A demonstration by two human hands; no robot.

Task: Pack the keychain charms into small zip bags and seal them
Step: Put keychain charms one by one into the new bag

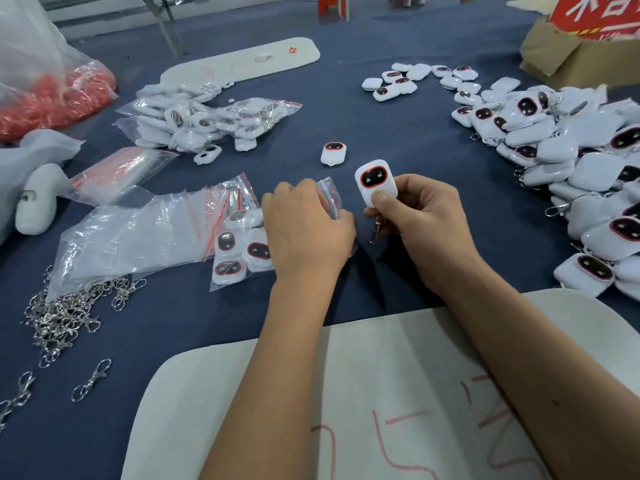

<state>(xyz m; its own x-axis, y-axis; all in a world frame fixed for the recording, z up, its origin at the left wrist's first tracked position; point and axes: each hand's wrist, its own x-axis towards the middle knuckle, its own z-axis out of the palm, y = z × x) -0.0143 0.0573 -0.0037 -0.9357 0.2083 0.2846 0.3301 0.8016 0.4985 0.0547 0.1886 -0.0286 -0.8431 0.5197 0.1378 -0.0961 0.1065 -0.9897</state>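
Observation:
My right hand [420, 216] pinches a white keychain charm [374, 180] with a dark red-rimmed face, upright, thumb on its lower front. Its metal clasp [375, 230] dangles below my fingers. My left hand [306, 225] grips a small clear zip bag [329, 195] just left of the charm; most of the bag is hidden behind the hand. Bagged charms [242, 249] lie beside my left hand. A loose charm [333, 153] lies on the blue cloth beyond both hands.
A big heap of loose charms [571, 157] fills the right side. A stack of empty zip bags [138, 230] and metal clasps [69, 313] lie at left, bagged charms [204, 119] farther back. A white foam sheet [381, 393] lies under my forearms. A cardboard box [571, 53] stands far right.

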